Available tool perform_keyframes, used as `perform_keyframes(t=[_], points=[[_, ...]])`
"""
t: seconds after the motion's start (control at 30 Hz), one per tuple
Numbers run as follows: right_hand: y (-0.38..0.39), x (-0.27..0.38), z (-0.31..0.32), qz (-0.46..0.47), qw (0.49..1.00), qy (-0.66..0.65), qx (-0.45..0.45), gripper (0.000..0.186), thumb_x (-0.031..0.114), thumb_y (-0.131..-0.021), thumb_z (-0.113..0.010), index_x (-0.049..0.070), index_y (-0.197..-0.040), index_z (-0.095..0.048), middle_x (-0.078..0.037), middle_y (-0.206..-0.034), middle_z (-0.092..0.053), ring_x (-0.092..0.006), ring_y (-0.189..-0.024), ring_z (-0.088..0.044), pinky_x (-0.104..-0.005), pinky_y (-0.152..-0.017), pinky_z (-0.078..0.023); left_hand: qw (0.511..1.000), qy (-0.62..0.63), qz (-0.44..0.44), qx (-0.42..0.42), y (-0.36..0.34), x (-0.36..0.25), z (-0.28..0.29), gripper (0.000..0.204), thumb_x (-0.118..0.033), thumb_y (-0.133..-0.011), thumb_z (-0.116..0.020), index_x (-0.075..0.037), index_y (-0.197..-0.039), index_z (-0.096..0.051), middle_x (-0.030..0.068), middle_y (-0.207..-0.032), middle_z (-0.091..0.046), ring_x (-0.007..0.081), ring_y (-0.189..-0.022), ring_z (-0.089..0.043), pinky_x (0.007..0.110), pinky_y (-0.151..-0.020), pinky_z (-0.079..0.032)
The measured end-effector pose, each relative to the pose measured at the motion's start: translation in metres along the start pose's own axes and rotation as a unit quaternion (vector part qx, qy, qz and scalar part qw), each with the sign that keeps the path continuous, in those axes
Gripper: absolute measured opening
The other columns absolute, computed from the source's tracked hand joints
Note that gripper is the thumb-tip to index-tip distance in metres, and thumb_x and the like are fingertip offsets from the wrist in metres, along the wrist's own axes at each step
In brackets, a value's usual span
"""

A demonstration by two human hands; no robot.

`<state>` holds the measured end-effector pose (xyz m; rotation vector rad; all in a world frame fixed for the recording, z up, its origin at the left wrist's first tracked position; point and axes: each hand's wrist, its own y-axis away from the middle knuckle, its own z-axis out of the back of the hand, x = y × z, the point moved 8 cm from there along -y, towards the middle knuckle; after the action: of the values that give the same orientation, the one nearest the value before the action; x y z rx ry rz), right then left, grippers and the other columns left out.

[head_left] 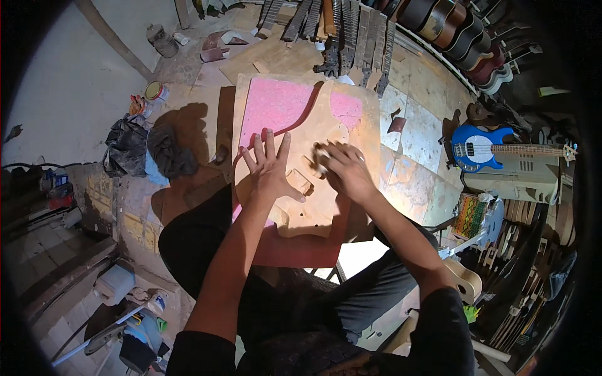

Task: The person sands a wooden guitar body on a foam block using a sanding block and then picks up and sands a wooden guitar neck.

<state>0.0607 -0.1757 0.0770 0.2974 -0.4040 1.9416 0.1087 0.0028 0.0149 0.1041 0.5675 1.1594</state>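
Guitar body, pale wood, lying flat on a pink-and-tan board, horn aimed away from the person. Along its left edge, only a narrow margin of board beside the left hand: palm down, digits spread wide, thumb beside a cut-out cavity. Beyond its upper left curve, a broad pink area, bare and open. Toward the person, a shaded red margin, then dark trousers. Over its right half, the right hand, narrow, curled over a small blurred thing, too smeared to identify. To its right, a bare tan strip of board, then open floor.

Well to its left, a pale wall; nearer, a black plastic bag, an open tin and a dark crumpled cloth. Past its far end, a fan of guitar necks. To its right, a dark reddish scrap on worn pale tiles; well apart on that same side, a blue bass guitar. Off to its far right, guitars packed closely in a row.
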Motion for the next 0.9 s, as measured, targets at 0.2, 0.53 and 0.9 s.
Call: perform_keyframes(t=[0.2,0.53,0.9], points=[[-0.015,0.004,-0.008,0.002,1.0,-0.022,0.002,0.041,0.013,-0.086,-0.077,0.015,-0.126,-0.069,-0.009,-0.144,-0.063,-0.034,-0.134,-0.057,-0.0493,-0.112,-0.043,1.0,-0.006,0.002,0.002,0.0,0.004,-0.003,0.176,-0.055,-0.028,-0.102,-0.021,-0.174,-0.011,0.03,-0.177,-0.007,0.0531,-0.163,0.001,0.078,-0.123,0.002],[-0.033,-0.001,-0.015,0.001,0.998,-0.03,-0.05,0.037,0.012,-0.086,-0.076,0.017,-0.122,-0.072,-0.007,-0.148,-0.062,-0.0334,-0.131,-0.06,-0.0499,-0.112,-0.043,1.0,-0.001,-0.005,0.005,-0.006,-0.002,0.0,0.175,-0.055,-0.029,-0.102,-0.023,-0.175,-0.011,0.0302,-0.177,-0.006,0.0539,-0.162,0.001,0.079,-0.122,0.002],[0.055,0.005,-0.004,-0.029,1.0,-0.004,-0.001,0.047,0.01,-0.082,-0.079,0.015,-0.127,-0.069,-0.007,-0.144,-0.063,-0.0338,-0.131,-0.058,-0.0505,-0.111,-0.042,1.0,-0.008,0.007,0.016,0.001,0.003,-0.002,0.178,-0.053,-0.029,-0.103,-0.02,-0.175,-0.005,0.0318,-0.176,-0.003,0.0555,-0.162,0.002,0.077,-0.123,0.0]])
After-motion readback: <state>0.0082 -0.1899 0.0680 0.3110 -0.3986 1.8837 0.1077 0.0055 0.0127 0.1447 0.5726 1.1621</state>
